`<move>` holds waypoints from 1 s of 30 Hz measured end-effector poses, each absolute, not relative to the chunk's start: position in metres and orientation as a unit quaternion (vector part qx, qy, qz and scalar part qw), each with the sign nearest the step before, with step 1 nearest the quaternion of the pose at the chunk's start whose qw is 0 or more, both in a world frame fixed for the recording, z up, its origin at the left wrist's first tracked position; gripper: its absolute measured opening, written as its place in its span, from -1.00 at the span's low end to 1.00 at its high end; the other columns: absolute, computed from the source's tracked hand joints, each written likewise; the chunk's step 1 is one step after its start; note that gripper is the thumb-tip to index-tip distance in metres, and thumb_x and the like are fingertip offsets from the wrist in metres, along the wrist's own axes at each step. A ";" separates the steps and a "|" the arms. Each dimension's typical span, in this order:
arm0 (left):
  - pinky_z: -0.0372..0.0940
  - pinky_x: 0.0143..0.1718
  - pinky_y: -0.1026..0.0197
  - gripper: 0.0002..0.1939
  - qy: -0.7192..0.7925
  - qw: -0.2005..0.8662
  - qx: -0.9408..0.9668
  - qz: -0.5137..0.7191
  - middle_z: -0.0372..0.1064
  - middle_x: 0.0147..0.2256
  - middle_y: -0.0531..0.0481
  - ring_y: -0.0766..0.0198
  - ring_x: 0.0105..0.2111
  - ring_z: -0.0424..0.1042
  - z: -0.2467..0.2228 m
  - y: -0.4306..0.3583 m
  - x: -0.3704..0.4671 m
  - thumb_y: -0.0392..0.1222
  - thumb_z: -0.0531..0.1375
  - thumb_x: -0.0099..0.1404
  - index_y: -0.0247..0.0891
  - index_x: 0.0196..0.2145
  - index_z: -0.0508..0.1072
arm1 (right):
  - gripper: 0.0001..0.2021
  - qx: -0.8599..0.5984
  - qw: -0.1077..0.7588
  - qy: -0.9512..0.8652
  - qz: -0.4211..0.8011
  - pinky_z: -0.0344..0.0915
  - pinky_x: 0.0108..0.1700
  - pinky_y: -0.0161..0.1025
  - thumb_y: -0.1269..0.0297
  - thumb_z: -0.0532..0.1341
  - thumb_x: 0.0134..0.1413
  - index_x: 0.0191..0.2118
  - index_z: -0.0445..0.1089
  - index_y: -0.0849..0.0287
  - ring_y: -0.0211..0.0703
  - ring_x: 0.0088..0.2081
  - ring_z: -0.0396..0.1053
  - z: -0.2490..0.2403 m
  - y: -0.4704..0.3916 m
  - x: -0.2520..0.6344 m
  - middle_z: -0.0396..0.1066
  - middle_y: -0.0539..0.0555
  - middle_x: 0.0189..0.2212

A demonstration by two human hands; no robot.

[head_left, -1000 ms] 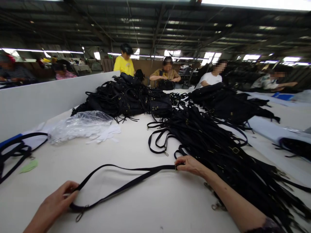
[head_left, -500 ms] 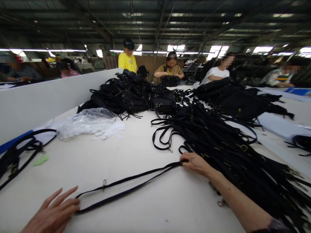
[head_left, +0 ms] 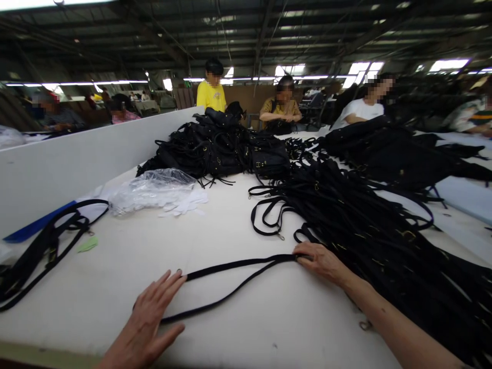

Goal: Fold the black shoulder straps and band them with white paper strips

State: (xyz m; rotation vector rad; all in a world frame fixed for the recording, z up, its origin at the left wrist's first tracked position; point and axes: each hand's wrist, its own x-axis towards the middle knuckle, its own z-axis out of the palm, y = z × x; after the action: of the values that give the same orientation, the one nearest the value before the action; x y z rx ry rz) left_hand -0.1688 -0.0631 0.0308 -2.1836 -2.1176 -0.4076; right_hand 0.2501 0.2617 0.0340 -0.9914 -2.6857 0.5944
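Note:
A looped black strap (head_left: 230, 265) lies across the white table between my two hands. My right hand (head_left: 321, 263) is closed on its right end, with the fingers pinching the part where both strands meet. My left hand (head_left: 148, 312) rests over the strap's left end, its fingers stretched out and the thumb spread away, so that end of the loop is hidden under the palm. Right beside my right hand begins a long heap of black straps (head_left: 346, 220) with metal hooks and buckles.
Black bags (head_left: 223, 148) are piled at the back, by a white partition (head_left: 126, 138). A clear plastic bag (head_left: 154, 187) with white slips lies left of centre. Far left are another bundle of black straps (head_left: 42, 251) and a green scrap (head_left: 88, 245). Several people sit or stand beyond.
My left hand has moved right and forward along the strap, and its thumb now spreads out. The loop has gone slack and bowed. My right hand keeps hold of its end.

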 end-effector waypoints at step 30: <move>0.17 0.22 -0.36 -0.15 -0.740 0.069 -0.665 -0.072 0.14 0.34 -0.02 -0.12 0.32 0.15 -0.006 -0.070 -0.194 0.23 0.14 0.24 0.12 0.36 -0.15 | -0.82 -0.364 0.122 -0.899 0.211 0.32 -0.09 -0.24 0.25 0.15 0.14 -0.26 0.50 0.06 -0.16 -0.21 0.41 0.031 0.259 0.254 0.49 0.02 -0.27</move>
State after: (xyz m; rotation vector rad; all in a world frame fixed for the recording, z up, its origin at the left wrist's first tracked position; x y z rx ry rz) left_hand -0.1937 -0.0703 -0.0058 -2.0037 -2.2273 -0.2179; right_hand 0.2545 0.2587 0.0306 -1.0614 -2.6238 0.6169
